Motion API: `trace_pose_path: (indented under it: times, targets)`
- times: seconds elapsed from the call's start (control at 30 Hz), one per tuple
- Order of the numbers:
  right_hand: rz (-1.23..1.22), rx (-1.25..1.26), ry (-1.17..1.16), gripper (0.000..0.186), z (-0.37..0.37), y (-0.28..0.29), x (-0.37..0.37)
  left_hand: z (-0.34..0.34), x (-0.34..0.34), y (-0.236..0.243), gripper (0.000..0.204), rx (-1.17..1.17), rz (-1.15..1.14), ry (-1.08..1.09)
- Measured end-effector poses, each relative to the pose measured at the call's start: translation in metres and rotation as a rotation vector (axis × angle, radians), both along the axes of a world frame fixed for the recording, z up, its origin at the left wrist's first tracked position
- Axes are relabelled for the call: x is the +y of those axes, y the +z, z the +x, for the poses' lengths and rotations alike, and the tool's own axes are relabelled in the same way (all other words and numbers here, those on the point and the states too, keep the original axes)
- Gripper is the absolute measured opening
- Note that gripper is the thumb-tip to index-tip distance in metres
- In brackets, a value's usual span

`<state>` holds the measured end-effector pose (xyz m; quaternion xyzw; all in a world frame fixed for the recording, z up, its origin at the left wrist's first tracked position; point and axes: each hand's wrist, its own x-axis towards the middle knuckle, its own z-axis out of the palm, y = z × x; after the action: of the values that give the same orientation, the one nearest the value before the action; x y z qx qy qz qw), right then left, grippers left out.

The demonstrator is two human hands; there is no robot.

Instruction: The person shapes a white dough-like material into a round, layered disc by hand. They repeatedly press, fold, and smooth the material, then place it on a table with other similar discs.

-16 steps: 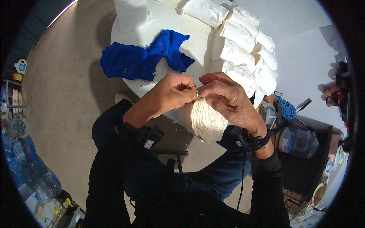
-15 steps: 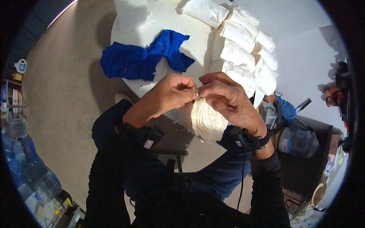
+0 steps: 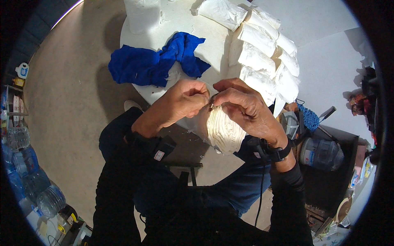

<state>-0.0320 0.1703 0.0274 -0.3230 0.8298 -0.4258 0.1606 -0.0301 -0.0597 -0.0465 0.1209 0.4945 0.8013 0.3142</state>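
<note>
My left hand (image 3: 186,98) is closed in a pinch just left of my right fingertips. Whatever it pinches is too small to make out. My right hand (image 3: 248,108) curls over the top of a cream-coloured, ridged bundle (image 3: 225,130) of what look like thin stacked layers. A small dark, speckled piece (image 3: 211,103) shows at the right thumb and fingertips, by the upper end of the bundle. The bundle sits between my forearms, at the near edge of the white round table (image 3: 215,53). Its left side looks covered by something thin and see-through.
A crumpled blue cloth (image 3: 135,65) lies on the table's left part. Several white wrapped packets (image 3: 256,59) are piled at the right. Behind the cloth stands a white roll-shaped thing (image 3: 143,16). Large clear bottles (image 3: 322,153) and a blue mop-like head (image 3: 308,118) are low at the right.
My left fingertips have drawn slightly away to the left from the right ones. More of the dark piece now shows between the hands.
</note>
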Motion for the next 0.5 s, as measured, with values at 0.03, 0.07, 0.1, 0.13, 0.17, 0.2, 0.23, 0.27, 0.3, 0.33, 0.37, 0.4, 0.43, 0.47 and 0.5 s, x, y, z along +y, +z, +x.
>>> trace_pose_path:
  times: [0.03,0.07,0.1,0.13,0.17,0.2,0.23,0.27,0.3,0.33,0.37,0.4,0.43,0.47,0.5]
  targets:
    - [-0.009,-0.011,-0.005,0.032,0.0002,-0.0001,0.0000,0.0005,-0.0004,0.0010,0.011,0.004,-0.011,-0.003]
    - [-0.010,-0.002,-0.005,0.032,0.0003,-0.0004,-0.0001,0.0010,-0.0006,0.0022,0.011,0.006,-0.031,0.001]
    - [-0.012,0.006,-0.004,0.032,0.0004,-0.0007,-0.0004,0.0017,-0.0003,0.0033,0.010,-0.006,-0.034,-0.003]
    - [-0.003,0.011,-0.009,0.032,0.0003,-0.0010,-0.0006,0.0024,0.0003,0.0043,0.009,-0.019,-0.046,0.001]
    - [-0.018,0.016,-0.003,0.032,0.0003,-0.0012,-0.0008,0.0030,0.0010,0.0051,0.008,-0.025,-0.049,-0.002]
    - [-0.022,0.016,-0.003,0.031,0.0003,-0.0012,-0.0008,0.0034,0.0021,0.0058,0.008,-0.027,-0.070,0.004]
    - [-0.016,0.009,-0.008,0.031,0.0004,-0.0012,-0.0009,0.0037,0.0030,0.0062,0.008,-0.021,-0.081,0.002]
    - [-0.023,0.014,-0.005,0.031,0.0005,-0.0011,-0.0008,0.0040,0.0040,0.0064,0.007,-0.006,-0.073,-0.004]
    - [-0.020,0.013,-0.006,0.031,0.0007,-0.0009,-0.0007,0.0042,0.0047,0.0064,0.007,-0.010,-0.090,-0.001]
    - [-0.018,0.011,-0.006,0.031,0.0009,-0.0007,-0.0006,0.0043,0.0053,0.0061,0.006,-0.004,-0.088,-0.001]
    - [-0.016,0.007,-0.010,0.031,0.0011,-0.0008,-0.0006,0.0046,0.0058,0.0056,0.006,0.002,-0.087,-0.002]
    - [-0.014,0.002,-0.013,0.031,0.0013,-0.0008,-0.0007,0.0047,0.0060,0.0050,0.006,0.008,-0.094,0.000]
    - [-0.007,-0.007,-0.021,0.031,0.0014,-0.0009,-0.0008,0.0048,0.0062,0.0042,0.005,0.014,-0.102,0.002]
    - [-0.013,0.003,-0.015,0.031,0.0015,-0.0010,-0.0009,0.0049,0.0061,0.0033,0.005,0.025,-0.106,0.005]
    - [-0.015,0.009,-0.014,0.031,0.0013,-0.0011,-0.0009,0.0047,0.0060,0.0025,0.005,0.026,-0.113,0.010]
